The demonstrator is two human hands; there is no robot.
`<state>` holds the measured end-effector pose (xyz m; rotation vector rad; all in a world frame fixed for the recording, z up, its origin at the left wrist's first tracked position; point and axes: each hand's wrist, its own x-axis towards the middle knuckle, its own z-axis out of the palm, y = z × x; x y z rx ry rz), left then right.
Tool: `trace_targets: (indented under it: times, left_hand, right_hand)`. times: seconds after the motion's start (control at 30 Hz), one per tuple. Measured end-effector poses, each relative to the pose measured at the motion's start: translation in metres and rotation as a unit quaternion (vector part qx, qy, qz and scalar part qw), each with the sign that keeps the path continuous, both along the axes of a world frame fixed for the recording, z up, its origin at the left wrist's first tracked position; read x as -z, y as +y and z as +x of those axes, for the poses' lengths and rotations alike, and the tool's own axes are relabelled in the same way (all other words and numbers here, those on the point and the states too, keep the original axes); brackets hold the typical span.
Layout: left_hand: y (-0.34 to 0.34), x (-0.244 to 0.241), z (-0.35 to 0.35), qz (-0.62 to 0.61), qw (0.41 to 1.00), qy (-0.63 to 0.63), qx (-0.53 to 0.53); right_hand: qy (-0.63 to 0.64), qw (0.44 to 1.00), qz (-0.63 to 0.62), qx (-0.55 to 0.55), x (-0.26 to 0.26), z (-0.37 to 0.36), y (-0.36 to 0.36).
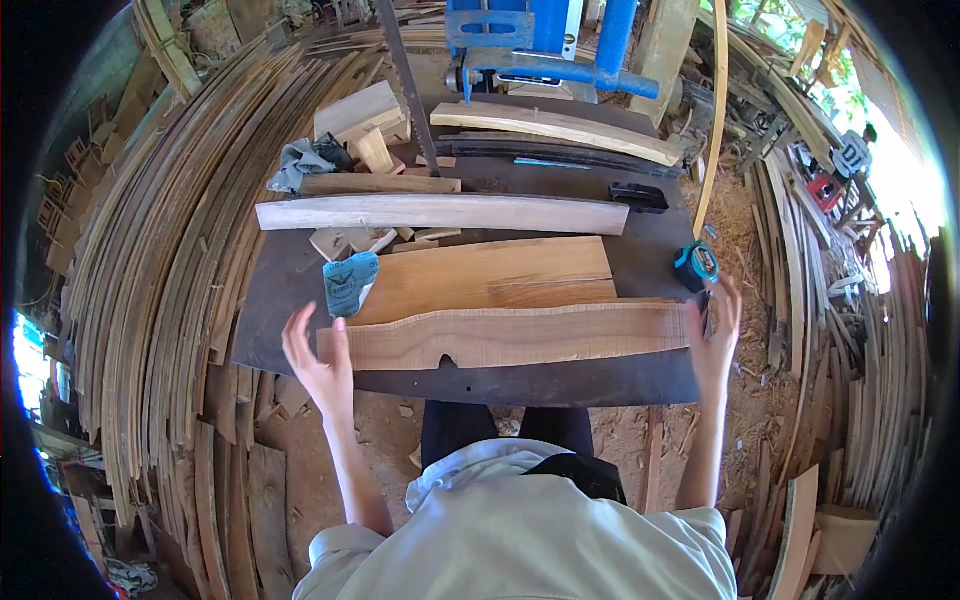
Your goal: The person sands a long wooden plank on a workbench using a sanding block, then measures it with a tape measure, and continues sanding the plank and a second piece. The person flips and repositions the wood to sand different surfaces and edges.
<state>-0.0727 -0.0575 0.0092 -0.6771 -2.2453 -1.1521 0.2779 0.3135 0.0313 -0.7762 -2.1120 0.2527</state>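
A planed wooden board (517, 337) with a small dark notch in its near edge lies along the front of the dark bench top (585, 382). Fingers spread, my left hand (324, 367) is at the board's left end, its thumb overlapping that end in the view. My right hand (714, 330) is at the other end, thumb and fingers apart, just below a teal and black tape measure (697, 265). Behind the notched board lies a wider, flat wooden panel (487, 274) with a crack towards its right. A piece of blue sandpaper (349, 285) rests on the panel's left end.
A pale wooden strip (442, 214) crosses the bench, with wood offcuts (330, 244) and a grey cloth (300, 165) nearby. Behind the bench top is a blue machine (555, 45) with a saw blade (409, 90). Stacked planks (172, 225) line the left. A person (852, 156) sits far right.
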Motion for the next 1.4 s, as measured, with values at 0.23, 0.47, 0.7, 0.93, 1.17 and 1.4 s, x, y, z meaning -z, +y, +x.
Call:
trace_targets:
  times: [0.23, 0.47, 0.7, 0.93, 1.17, 1.4]
  left_hand:
    - [0.046, -0.028, -0.007, -0.13, 0.968, -0.055, 0.209]
    - [0.052, -0.016, -0.034, -0.141, 0.97, -0.088, 0.178]
    - [0.051, -0.026, -0.035, -0.082, 0.971, -0.12, 0.19]
    - [0.035, -0.039, -0.003, -0.064, 0.974, 0.003, 0.218]
    - [-0.015, -0.033, 0.021, -0.187, 0.947, 0.003, 0.261]
    - [-0.003, -0.011, 0.021, -0.21, 0.938, 0.009, 0.276]
  right_hand:
    - [-0.131, 0.98, -0.059, -0.137, -0.006, -0.019, -0.063]
    - [-0.168, 0.975, -0.012, -0.145, 0.004, -0.035, -0.057]
    - [-0.163, 0.975, -0.009, -0.15, 0.008, -0.037, -0.056]
    - [-0.156, 0.978, -0.011, -0.135, 0.012, -0.036, -0.059]
    - [-0.15, 0.98, -0.03, -0.123, 0.009, -0.037, -0.054]
    - [-0.144, 0.98, -0.043, -0.129, 0.009, -0.036, -0.051]
